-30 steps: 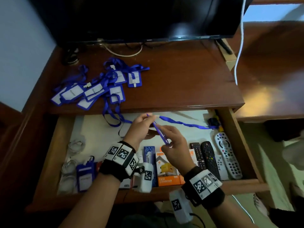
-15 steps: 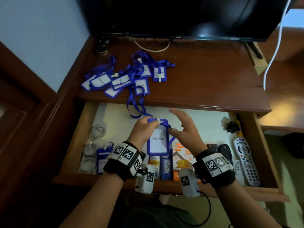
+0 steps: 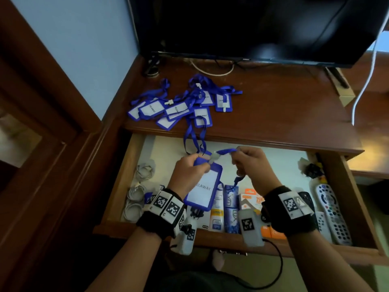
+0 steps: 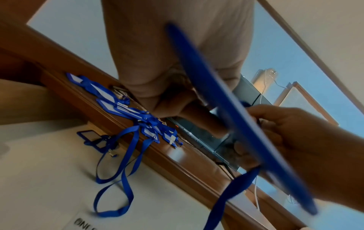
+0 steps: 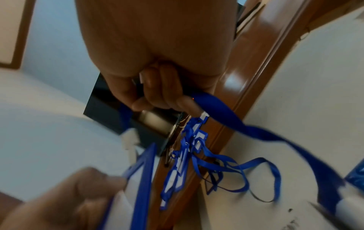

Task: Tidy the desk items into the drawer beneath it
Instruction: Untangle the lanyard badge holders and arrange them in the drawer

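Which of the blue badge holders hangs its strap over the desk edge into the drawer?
The badge holder nearest the desk's front edge, at the pile's lower right. Its strap loops into the drawer; the others' stay on the desk.

Pale blue wall (image 3: pixel 80 49) behind a dark television (image 3: pixel 252 26), dim light.

Head cam: high, looking down over counter (image 3: pixel 273 114) and open drawer (image 3: pixel 172 148). Wrist cams: low, close under each palm, tilted up toward the counter edge. All three share the badge pile (image 3: pixel 179 106) and hanging lanyard (image 3: pixel 194 138).
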Action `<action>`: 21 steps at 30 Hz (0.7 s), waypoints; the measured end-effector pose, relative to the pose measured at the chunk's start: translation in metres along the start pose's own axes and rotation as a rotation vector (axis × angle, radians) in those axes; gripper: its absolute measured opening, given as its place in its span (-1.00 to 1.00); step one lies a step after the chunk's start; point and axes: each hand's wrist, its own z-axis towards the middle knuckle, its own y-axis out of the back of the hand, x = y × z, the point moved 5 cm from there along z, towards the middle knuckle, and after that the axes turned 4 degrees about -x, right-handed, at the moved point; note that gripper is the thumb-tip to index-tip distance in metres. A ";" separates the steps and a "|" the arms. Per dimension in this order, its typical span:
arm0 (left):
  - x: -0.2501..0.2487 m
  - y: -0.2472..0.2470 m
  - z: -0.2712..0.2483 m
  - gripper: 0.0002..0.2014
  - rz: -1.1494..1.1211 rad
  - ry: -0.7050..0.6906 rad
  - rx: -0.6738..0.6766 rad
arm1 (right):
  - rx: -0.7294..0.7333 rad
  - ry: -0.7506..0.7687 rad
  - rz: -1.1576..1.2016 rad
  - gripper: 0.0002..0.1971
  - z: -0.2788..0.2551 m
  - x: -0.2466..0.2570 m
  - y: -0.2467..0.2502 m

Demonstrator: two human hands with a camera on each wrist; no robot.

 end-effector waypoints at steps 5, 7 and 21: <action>0.013 0.009 -0.006 -0.80 -0.209 0.055 -0.012 | -0.004 -0.050 0.091 -0.63 0.001 0.004 -0.011; 0.014 0.015 -0.004 -0.98 -0.270 0.056 -0.058 | 0.017 -0.039 0.084 -0.68 -0.006 0.002 -0.022; 0.005 0.007 0.000 -0.87 -0.607 0.014 -0.166 | 0.103 0.077 0.147 -0.87 -0.035 -0.008 -0.061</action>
